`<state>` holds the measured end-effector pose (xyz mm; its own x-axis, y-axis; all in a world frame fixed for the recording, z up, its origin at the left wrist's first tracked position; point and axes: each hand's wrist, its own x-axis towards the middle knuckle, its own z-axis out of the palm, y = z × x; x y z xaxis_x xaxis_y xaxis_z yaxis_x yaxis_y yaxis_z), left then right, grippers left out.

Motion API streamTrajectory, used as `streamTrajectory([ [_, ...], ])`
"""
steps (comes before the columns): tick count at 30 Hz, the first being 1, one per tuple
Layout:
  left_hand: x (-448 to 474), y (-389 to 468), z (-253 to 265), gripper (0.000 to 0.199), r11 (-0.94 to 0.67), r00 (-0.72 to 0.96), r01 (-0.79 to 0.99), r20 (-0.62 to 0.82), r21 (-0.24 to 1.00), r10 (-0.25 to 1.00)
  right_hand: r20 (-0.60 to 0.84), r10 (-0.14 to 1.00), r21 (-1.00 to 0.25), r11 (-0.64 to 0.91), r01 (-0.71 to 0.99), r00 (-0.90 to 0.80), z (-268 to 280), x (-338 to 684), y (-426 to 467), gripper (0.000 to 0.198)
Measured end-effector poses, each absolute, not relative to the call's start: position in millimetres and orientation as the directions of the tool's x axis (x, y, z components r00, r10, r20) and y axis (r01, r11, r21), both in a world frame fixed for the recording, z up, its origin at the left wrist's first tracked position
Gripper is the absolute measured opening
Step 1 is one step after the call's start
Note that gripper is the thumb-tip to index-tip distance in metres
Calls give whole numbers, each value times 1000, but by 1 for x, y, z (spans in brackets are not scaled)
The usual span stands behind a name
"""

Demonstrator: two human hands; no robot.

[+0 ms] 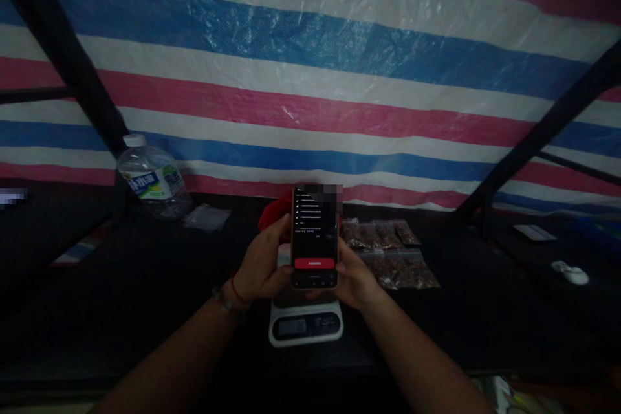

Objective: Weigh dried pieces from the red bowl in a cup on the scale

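Note:
A smartphone (314, 239) with a lit dark screen and a red button near its bottom is held upright between both hands. My left hand (266, 259) grips its left edge, thumb at the lower corner. My right hand (356, 277) is closed around the right edge. Below the phone stands a white digital kitchen scale (306, 333); its display is lit but too dim to read, and its platform is partly hidden. Something red (274, 212) shows behind the phone. To the right lie two rows of small clear bags (400, 270) filled with brown bits.
A large clear plastic bottle (152, 181) with a white cap stands at the back left, beside flat clear plastic bags (207, 217). A white card (533, 233) and a small white object (571, 273) lie at the right. Dark slanted posts frame both sides before a striped tarp (310, 97).

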<state>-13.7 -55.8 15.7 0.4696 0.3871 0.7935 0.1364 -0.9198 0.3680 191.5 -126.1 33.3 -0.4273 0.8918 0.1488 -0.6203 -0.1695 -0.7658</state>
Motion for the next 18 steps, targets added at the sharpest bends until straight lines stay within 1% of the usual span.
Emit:
streamTrajectory([
  [4, -10, -61, 26, 70, -880, 402, 78, 793, 469, 458, 145, 874, -788, -181, -588, -463, 31, 190, -128, 58],
  [6, -9, -64, 31, 67, -870, 384, 75, 791, 488, 477, 138, 870, -794, -188, -579, -473, 29, 188, -129, 58],
  [8, -10, -65, 36, 64, -872, 381, 117, 789, 476, 482, 130, 867, -798, -196, -569, -481, 27, 187, -129, 58],
  [12, -13, -66, 42, 64, -890, 432, 223, 778, 397, 456, 127, 860, -802, -204, -561, -495, 27, 186, -130, 58],
  [16, -15, -64, 44, 62, -886, 467, 265, 754, 380, 462, 117, 862, -803, -211, -558, -493, 29, 185, -131, 63],
  [18, -14, -64, 41, 64, -895, 458, 255, 769, 367, 446, 105, 867, -799, -219, -560, -488, 30, 184, -132, 64],
])
